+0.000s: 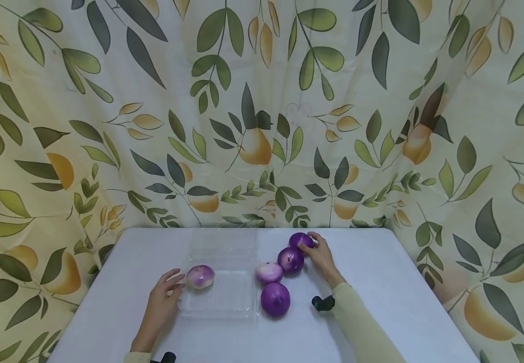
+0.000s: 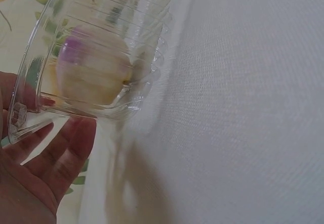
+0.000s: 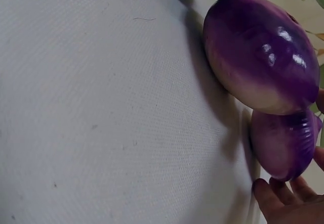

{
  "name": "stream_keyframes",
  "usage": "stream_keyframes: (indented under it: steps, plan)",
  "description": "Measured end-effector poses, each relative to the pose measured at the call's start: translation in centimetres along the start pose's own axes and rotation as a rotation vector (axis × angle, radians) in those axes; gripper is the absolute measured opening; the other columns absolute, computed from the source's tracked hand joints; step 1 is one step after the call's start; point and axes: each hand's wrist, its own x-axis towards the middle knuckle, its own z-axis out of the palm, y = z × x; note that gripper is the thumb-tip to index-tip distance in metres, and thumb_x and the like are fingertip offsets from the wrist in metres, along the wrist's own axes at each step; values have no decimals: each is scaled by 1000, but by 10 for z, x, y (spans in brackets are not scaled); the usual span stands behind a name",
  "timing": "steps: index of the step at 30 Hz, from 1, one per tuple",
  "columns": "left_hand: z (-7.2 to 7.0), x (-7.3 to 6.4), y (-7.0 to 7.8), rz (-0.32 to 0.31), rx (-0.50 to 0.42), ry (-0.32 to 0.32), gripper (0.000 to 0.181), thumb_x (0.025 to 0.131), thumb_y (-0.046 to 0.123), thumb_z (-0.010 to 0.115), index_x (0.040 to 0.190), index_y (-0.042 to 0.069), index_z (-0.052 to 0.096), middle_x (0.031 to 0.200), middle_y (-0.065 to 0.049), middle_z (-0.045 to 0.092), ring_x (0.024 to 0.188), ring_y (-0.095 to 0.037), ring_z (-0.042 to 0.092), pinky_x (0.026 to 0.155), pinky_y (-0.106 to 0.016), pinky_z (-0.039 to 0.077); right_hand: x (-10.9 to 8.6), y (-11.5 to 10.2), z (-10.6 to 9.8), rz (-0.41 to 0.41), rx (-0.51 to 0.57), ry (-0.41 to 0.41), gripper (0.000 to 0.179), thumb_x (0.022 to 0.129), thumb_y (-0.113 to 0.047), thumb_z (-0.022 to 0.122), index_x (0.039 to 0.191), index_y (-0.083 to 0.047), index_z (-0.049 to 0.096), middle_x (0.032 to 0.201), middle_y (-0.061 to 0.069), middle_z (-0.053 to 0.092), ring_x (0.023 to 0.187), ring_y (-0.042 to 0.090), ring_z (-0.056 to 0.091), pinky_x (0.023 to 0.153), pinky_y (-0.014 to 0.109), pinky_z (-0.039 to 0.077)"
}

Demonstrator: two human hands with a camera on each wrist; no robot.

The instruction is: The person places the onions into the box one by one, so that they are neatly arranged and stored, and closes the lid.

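A clear hinged plastic container point(image 1: 237, 297) lies with its lid point(image 1: 221, 242) folded back on the table. Inside, toward its left side, sits a pale purple-and-white onion point(image 1: 200, 277), seen through the ribbed wall in the left wrist view. My left hand point(image 1: 159, 301) is at the container's left wall, fingers loosely bent and touching its edge. To the right of the container, several purple onions stand in a line. The farthest onion point(image 1: 299, 240) is between the thumb and fingers of my right hand point(image 1: 322, 258). Its neighbour point(image 3: 263, 54) partly covers it in the right wrist view.
A pale onion point(image 1: 269, 273) and a dark purple onion point(image 1: 275, 300) sit by the container's right edge. The white-covered table point(image 1: 371, 282) ends at a leaf-patterned curtain point(image 1: 262, 126). Black wrist devices point(image 1: 323, 303) hang at both sleeves.
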Motion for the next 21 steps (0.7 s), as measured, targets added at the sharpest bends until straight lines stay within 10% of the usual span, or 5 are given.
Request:
stream_keyframes:
  steps: [21]
  plan:
    - [-1,0,1,10,22,-10,34,92,-1,54,124,-5,64,142,-13,52,107,-33,67,69,-15,55,2,7,3,10,-18,4,71,91,-28,68,150,-7,34,152,29,35,140,45,37,118,55,30]
